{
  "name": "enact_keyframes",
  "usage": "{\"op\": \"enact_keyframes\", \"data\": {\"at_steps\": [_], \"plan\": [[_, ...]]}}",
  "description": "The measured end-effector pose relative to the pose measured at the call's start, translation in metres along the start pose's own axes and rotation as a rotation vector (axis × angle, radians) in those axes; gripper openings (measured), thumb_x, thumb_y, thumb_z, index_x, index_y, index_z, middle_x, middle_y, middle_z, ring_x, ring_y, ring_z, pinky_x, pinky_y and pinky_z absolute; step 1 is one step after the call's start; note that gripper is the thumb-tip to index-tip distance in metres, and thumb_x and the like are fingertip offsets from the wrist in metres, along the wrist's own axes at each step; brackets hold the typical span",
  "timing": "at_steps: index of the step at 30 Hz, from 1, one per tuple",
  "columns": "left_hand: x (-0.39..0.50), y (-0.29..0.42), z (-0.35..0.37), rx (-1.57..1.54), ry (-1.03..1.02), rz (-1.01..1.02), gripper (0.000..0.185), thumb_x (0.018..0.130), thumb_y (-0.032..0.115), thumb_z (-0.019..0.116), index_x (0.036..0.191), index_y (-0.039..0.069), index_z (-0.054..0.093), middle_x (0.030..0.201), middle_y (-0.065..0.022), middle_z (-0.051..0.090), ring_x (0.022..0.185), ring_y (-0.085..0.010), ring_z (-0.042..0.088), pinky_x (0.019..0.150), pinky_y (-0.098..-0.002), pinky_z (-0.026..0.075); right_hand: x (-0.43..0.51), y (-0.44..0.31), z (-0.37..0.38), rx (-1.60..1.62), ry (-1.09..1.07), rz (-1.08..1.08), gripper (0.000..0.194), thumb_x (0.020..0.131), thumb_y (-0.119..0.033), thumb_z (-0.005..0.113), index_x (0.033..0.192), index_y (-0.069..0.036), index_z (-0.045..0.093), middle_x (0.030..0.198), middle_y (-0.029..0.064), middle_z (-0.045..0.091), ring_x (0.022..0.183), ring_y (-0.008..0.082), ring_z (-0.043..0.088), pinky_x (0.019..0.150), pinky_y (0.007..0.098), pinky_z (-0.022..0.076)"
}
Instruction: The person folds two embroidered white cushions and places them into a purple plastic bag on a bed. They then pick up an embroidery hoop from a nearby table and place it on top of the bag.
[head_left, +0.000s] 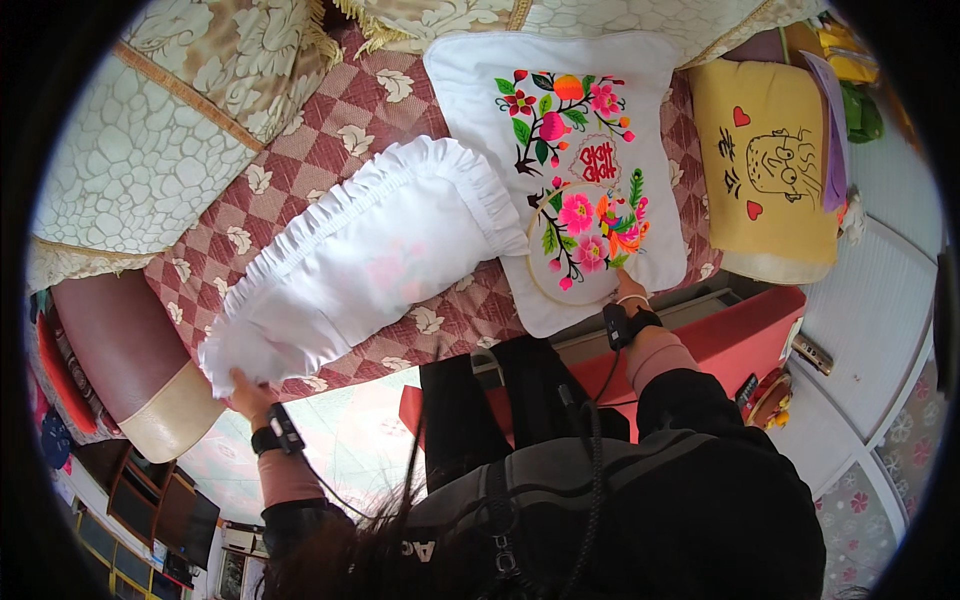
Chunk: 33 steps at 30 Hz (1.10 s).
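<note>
A white ruffled cloth (360, 255), folded or laid wrong side up with faint pink showing through, lies slantwise on the patterned sofa cover. My left hand (250, 396) has its fingers at the cloth's lower left corner, thumb on top. To the right lies a white cloth embroidered with flowers, a bird and a red character (551, 195); the ruffled cloth's right end touches its left side. A round embroidery hoop (536, 274) surrounds its lower flowers. My right hand (632, 291) is at the hoop's lower right edge, a finger pointing up onto the cloth; its grip is unclear.
A yellow cushion (772, 165) with a drawn face leans at the right armrest. The left armrest (120, 345) is maroon and cream. A red stool or box (720, 337) stands below the sofa's front edge at right. Cables run from both wrists.
</note>
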<state>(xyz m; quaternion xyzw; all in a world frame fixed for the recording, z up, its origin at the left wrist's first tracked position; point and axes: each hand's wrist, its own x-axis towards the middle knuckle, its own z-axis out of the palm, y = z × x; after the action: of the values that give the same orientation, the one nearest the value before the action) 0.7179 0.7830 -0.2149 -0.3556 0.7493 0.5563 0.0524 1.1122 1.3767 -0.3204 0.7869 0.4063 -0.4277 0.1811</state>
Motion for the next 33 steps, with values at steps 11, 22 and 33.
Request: {"op": "enact_keyframes", "data": {"at_steps": [11, 22, 33], "plan": [[-0.238, -0.012, 0.224, 0.565, -1.256, 0.884, 0.065, 0.076, 0.016, 0.066, 0.130, -0.002, 0.034, 0.131, -0.0212, 0.039, 0.122, -0.0328, 0.037, 0.102, -0.0378, 0.030, 0.008, 0.038, -0.002, 0.487, -0.092, 0.007, 0.061, 0.079, -0.055, 0.056, 0.102, 0.002, 0.057, 0.088, 0.0134, 0.062, 0.076, 0.0285, 0.061, 0.065, 0.0395, 0.0517], [-0.065, -0.063, 0.174, 0.650, -0.785, -0.054, 0.058, 0.084, 0.036, 0.059, 0.122, -0.005, 0.045, 0.111, -0.0149, 0.056, 0.096, -0.0207, 0.054, 0.086, -0.0313, 0.042, 0.006, 0.037, -0.005, 1.223, -0.411, -0.110, 0.041, 0.083, -0.026, 0.061, 0.119, -0.010, 0.049, 0.109, 0.0108, 0.059, 0.098, 0.0271, 0.058, 0.085, 0.0439, 0.0463], [-0.165, 0.103, 0.116, -0.192, -1.018, -0.668, 0.048, 0.088, 0.029, 0.051, 0.122, -0.004, 0.043, 0.114, -0.0160, 0.055, 0.102, -0.0288, 0.055, 0.092, -0.0418, 0.043, -0.150, -0.068, -0.077, 1.079, -0.656, -0.198, 0.038, 0.080, -0.003, 0.056, 0.117, 0.000, 0.048, 0.110, 0.0150, 0.058, 0.099, 0.0282, 0.058, 0.090, 0.0426, 0.0459]]}}
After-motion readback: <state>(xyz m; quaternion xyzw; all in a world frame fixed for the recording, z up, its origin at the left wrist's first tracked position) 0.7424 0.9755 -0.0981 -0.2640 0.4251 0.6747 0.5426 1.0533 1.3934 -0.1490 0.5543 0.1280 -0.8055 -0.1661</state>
